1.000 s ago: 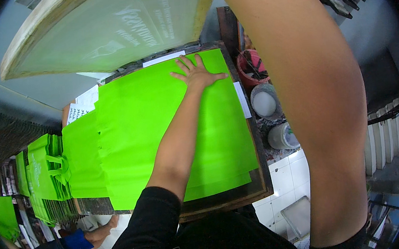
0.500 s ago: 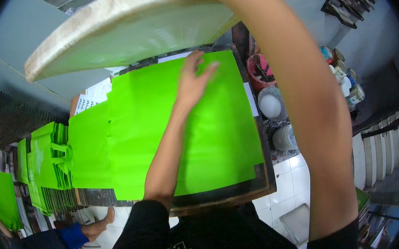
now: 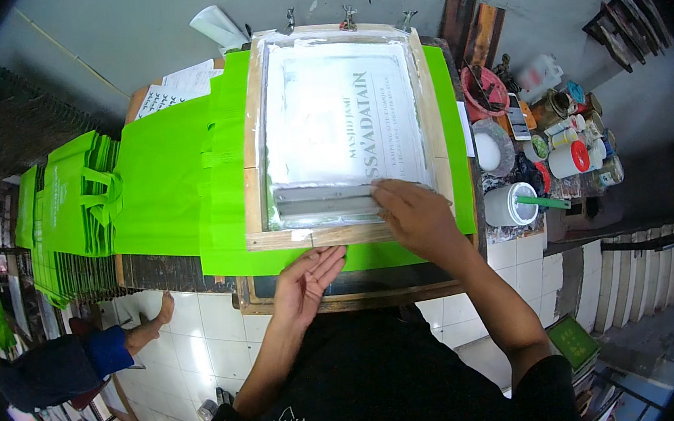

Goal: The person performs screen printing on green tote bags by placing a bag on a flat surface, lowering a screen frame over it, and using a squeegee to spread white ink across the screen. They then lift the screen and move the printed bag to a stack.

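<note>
A wooden-framed printing screen [image 3: 248, 150] lies flat over a bright green fabric bag [image 3: 228, 257], which sticks out around it. White ink is smeared along the inside edges of its mesh, where a stencil of lettering shows. My right hand [image 3: 412, 213] grips the right end of a grey squeegee [image 3: 320, 199], which rests across the near part of the mesh. Palm up, my left hand [image 3: 305, 285] is just in front of the frame's near edge, by the bag's front edge. Its fingers are stretched out with nothing in them.
More green bags [image 3: 159, 179] overlap to the left, beside a stack with handles [image 3: 96, 193]. Clamps [image 3: 348, 18] stand at the screen's far edge. On the right are an ink tub [image 3: 511, 206], a pink bucket [image 3: 484, 91] and several jars. Another person's leg [image 3: 150, 332] shows at left.
The screen has come down from its raised tilt onto the green bag. My right hand has left the raised screen and now holds the squeegee; my left has drawn back off the bag toward me.
</note>
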Tool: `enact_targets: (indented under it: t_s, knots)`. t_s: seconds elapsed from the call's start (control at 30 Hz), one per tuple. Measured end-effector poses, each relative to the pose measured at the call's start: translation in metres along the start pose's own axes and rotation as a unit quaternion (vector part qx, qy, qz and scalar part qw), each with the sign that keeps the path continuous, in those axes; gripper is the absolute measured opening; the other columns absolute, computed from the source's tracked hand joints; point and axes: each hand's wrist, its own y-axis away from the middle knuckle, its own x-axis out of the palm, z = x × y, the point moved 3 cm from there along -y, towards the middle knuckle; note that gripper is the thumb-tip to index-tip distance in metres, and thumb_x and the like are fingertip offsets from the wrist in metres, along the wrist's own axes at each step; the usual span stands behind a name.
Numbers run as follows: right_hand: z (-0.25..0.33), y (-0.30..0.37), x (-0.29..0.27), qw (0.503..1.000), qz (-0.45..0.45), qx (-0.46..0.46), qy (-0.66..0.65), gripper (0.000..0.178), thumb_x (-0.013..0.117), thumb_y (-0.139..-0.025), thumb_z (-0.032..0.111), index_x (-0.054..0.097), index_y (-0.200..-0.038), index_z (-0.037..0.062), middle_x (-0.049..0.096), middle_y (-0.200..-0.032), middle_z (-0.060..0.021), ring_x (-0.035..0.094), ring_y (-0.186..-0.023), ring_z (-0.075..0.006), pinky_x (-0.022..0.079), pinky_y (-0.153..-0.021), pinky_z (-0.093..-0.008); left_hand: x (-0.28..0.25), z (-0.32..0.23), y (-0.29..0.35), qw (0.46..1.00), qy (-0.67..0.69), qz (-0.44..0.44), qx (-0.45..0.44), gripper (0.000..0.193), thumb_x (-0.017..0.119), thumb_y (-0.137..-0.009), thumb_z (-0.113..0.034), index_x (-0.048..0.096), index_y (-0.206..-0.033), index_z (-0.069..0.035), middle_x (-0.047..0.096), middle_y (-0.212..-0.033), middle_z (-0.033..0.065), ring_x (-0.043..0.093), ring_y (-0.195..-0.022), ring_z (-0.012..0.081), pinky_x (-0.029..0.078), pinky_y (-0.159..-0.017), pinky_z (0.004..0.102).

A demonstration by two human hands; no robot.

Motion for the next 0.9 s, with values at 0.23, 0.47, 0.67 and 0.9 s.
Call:
enact_targets:
  t_s: [0.23,0.47,0.67,0.9]
  knots:
    - [-0.004,0.014,0.044,0.991,0.084,0.005,0.1,0.027,0.072,-0.084,0.016,0.066,-0.109,0.0056,0.072,-0.103,-0.01,0.067,-0.101,-0.0271,0.049,-0.092,-0.041,-0.03,-0.065,0.006,0.958,-0.24,0.053,0.149,0.039,0.046,-0.103,-0.031,0.067,-0.096,0.001,0.068,-0.066,0.0153,0.069,-0.056,0.0253,0.062,-0.064,0.0356]
    - [-0.003,0.004,0.038,0.984,0.059,0.111,0.124,0.027,0.076,-0.08,0.025,0.065,-0.098,0.0089,0.068,-0.094,-0.0059,0.063,-0.091,-0.0257,0.044,-0.082,-0.0409,0.116,-0.157,-0.086,0.617,-0.649,0.159,0.416,0.051,0.056,-0.098,-0.009,0.044,-0.147,-0.001,0.069,-0.123,0.016,0.058,-0.125,0.0318,0.039,-0.111,0.0422]
    - [-0.003,0.002,0.037,0.985,0.069,0.115,0.112,0.028,0.077,-0.079,0.028,0.064,-0.095,0.0095,0.066,-0.092,-0.0058,0.063,-0.09,-0.0256,0.045,-0.08,-0.0416,0.168,-0.148,-0.227,0.356,-0.809,0.257,0.392,0.072,0.052,-0.095,-0.002,0.023,-0.16,-0.006,0.061,-0.14,0.0113,0.037,-0.144,0.0338,0.022,-0.121,0.0491]
    - [-0.005,0.001,0.034,0.985,0.071,0.133,0.083,0.027,0.078,-0.077,0.024,0.063,-0.094,0.0092,0.066,-0.091,-0.0059,0.064,-0.091,-0.0258,0.047,-0.082,-0.042,0.191,-0.144,-0.28,0.299,-0.833,0.309,0.347,0.077,0.056,-0.091,0.001,0.026,-0.161,-0.008,0.062,-0.137,0.0082,0.039,-0.141,0.0316,0.025,-0.121,0.0486]
